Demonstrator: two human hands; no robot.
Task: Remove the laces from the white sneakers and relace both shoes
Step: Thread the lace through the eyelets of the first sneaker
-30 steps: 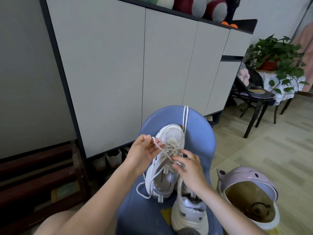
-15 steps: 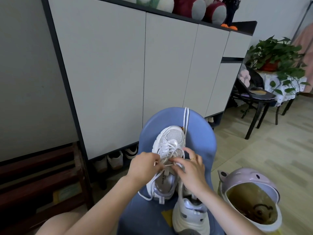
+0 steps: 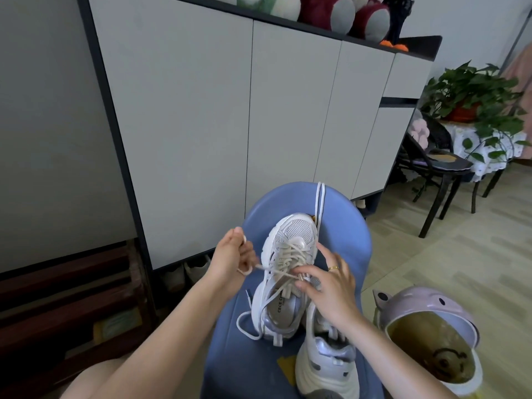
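A white sneaker lies toe-away on the blue chair seat, its cream lace partly threaded. My left hand is left of the shoe and grips the lace, which runs taut from its fingers to the eyelets. My right hand rests on the shoe's tongue area, thumb and forefinger pinching the lace at an eyelet. A loose lace end loops off the shoe's left side. The second sneaker stands nearer me, under my right wrist. A separate white lace hangs over the chair's far edge.
A pink pot with a yellowish inside stands on the floor right of the chair. A tall grey cabinet is straight ahead, with shoes under it. A black chair and a potted plant are at the far right.
My left hand has pulled away from the shoe to the left and up, drawing the lace taut. My right hand stays on the eyelets, with its fingers spread wider.
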